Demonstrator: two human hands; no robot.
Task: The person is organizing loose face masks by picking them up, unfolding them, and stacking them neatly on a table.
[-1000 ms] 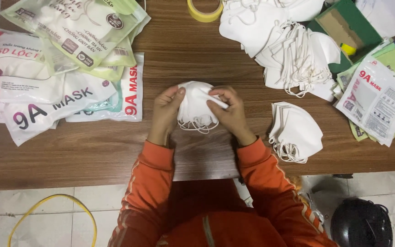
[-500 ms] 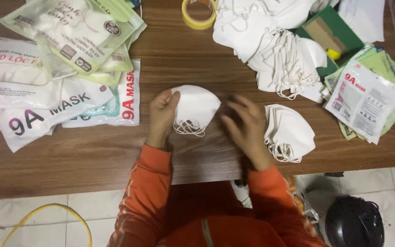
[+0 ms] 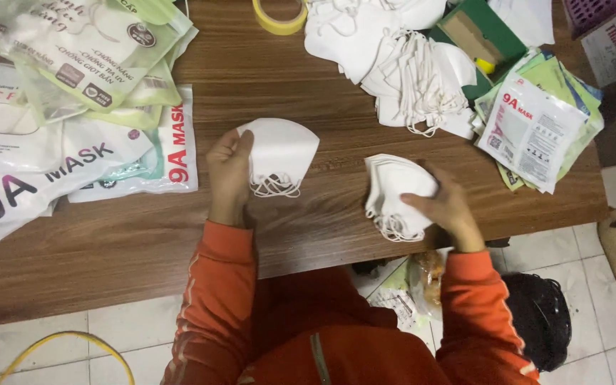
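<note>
Your left hand [image 3: 228, 171] pinches the left edge of a folded white mask [image 3: 279, 153], thumb on top, fingers curled beneath, holding it flat just above the wooden table [image 3: 272, 78]; its ear loops dangle off the lower edge. Your right hand [image 3: 445, 208] lies well apart to the right, fingers spread and pressed onto a small stack of white masks [image 3: 395, 194] that sits close to the table's near edge; it touches the stack rather than gripping it. Between your two hands is a bare strip of wood, the widest open room on the table. To your left, printed mask packets [image 3: 73, 107] overlap in a heap, the nearest one just beside your left hand. At the far side lie a roll of yellow tape [image 3: 279, 16] and a loose pile of white masks [image 3: 393, 57]. To the far right, more packets [image 3: 536, 121] reach the table's right edge. Below the near edge are your orange sleeves [image 3: 219, 299] and tiled floor.
</note>
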